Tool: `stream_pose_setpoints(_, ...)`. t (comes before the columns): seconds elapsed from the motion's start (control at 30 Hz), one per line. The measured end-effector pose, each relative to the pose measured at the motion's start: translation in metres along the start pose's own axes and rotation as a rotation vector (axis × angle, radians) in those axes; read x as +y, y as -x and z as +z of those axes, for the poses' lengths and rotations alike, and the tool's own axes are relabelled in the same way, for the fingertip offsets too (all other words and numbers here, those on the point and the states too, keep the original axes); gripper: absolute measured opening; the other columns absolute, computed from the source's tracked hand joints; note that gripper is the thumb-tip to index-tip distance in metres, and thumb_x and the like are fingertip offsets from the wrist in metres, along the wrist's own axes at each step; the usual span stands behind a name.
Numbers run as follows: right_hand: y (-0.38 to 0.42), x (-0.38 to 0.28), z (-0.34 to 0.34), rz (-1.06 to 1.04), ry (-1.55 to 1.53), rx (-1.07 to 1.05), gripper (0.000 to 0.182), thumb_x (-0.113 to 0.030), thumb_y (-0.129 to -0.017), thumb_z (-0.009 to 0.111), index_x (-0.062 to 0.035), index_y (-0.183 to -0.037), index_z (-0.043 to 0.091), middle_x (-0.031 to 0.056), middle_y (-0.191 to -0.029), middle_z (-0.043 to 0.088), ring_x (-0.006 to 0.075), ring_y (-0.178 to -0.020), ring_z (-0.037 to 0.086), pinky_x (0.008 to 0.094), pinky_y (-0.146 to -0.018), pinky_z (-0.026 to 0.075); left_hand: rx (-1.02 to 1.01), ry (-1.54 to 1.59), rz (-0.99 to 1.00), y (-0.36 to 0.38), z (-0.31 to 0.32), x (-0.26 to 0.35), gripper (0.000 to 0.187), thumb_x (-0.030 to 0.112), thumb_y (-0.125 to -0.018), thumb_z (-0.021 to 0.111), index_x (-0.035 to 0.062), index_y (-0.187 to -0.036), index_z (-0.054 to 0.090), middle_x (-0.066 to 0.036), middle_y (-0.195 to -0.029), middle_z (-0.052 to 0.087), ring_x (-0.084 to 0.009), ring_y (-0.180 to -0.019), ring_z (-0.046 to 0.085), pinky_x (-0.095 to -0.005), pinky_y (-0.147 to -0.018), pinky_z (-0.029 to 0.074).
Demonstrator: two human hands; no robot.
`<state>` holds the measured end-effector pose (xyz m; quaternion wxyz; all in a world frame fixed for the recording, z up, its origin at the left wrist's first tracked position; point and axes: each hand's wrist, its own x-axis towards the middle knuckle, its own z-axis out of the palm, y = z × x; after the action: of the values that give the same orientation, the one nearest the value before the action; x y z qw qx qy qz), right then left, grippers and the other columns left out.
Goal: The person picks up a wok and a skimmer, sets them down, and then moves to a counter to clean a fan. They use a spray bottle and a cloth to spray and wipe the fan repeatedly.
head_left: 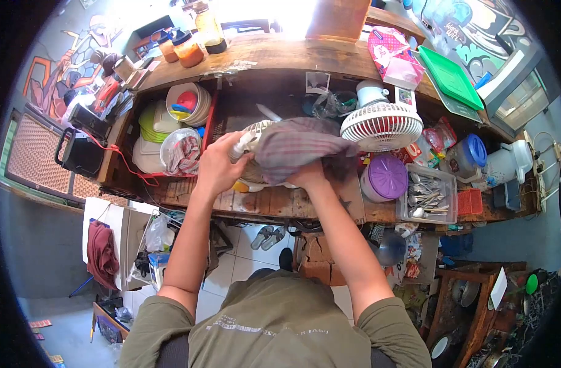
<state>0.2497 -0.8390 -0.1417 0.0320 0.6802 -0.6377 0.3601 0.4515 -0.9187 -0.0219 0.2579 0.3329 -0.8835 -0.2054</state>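
Observation:
In the head view, my left hand [221, 162] is closed on a white piece at the left side of what looks like a white fan [259, 127], with a ribbed grille partly showing. A grey-and-red plaid cloth [302, 147] drapes over most of it. My right hand [309, 175] grips the cloth from below, its fingers largely hidden in the folds. Under the cloth, a white and yellow edge [240, 186] shows just above the wooden worktop [219, 202].
Right of the cloth stand another white fan [381, 126], a purple-lidded tub [385, 178] and a clear bin of spoons [426, 196]. At left are a bowl stack [194, 104] and a plastic-wrapped bowl [181, 150]. Sauce jars [187, 49] stand on the upper shelf.

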Motion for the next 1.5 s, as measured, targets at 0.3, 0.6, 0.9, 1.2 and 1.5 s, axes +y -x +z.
stream_pose_setpoints(0.3, 0.049, 0.020, 0.034, 0.295, -0.459, 0.347, 0.063, -0.032, -0.085, 0.066, -0.0079, -0.139, 0.043, 0.0133, -0.142, 0.043, 0.0288, -0.131, 0.041, 0.0426, -0.113, 0.028, 0.050, -0.015, 0.008, 0.000, 0.003, -0.003, 0.035, 0.018, -0.077, 0.074, 0.0121, -0.110, 0.066, -0.007, -0.106, 0.066, -0.0338, -0.091, 0.065, -0.0406, -0.075, 0.052)
stream_pose_setpoints(0.6, 0.029, -0.002, 0.026, 0.281, -0.385, 0.237, 0.070, -0.032, -0.081, 0.072, -0.0063, -0.138, 0.042, 0.0133, -0.135, 0.048, 0.0275, -0.128, 0.043, 0.0385, -0.110, 0.031, 0.070, 0.013, 0.038, 0.000, 0.005, -0.008, 0.030, 0.017, -0.078, 0.073, 0.0148, -0.107, 0.067, -0.006, -0.105, 0.066, -0.0326, -0.090, 0.066, -0.0396, -0.074, 0.053)
stream_pose_setpoints(0.9, 0.041, 0.033, 0.037, 0.188, -0.048, 0.025, 0.061, -0.031, -0.092, 0.056, -0.0085, -0.145, 0.037, 0.0137, -0.146, 0.039, 0.0295, -0.137, 0.034, 0.0404, -0.115, 0.026, 0.046, 0.049, 0.021, 0.002, 0.003, -0.007, 0.030, 0.017, -0.079, 0.071, 0.0153, -0.108, 0.068, -0.006, -0.105, 0.067, -0.0325, -0.090, 0.066, -0.0391, -0.075, 0.053)
stream_pose_setpoints(1.2, 0.038, 0.056, 0.051, 0.114, -0.022, -0.065, 0.060, -0.031, -0.090, 0.057, -0.0083, -0.143, 0.039, 0.0149, -0.145, 0.041, 0.0299, -0.135, 0.037, 0.0387, -0.114, 0.028, 0.058, 0.071, 0.022, 0.001, 0.002, -0.007, 0.030, 0.016, -0.080, 0.071, 0.0126, -0.110, 0.067, -0.008, -0.105, 0.067, -0.0328, -0.091, 0.066, -0.0386, -0.076, 0.052)
stream_pose_setpoints(1.5, 0.069, 0.032, 0.026, 0.354, -0.126, 0.021, 0.058, -0.028, -0.088, 0.060, -0.0060, -0.139, 0.043, 0.0172, -0.142, 0.043, 0.0311, -0.133, 0.040, 0.0391, -0.112, 0.030, 0.042, 0.081, 0.019, 0.003, 0.003, -0.011, 0.028, 0.018, -0.081, 0.071, 0.0122, -0.108, 0.068, -0.007, -0.106, 0.067, -0.0322, -0.092, 0.066, -0.0384, -0.076, 0.052)
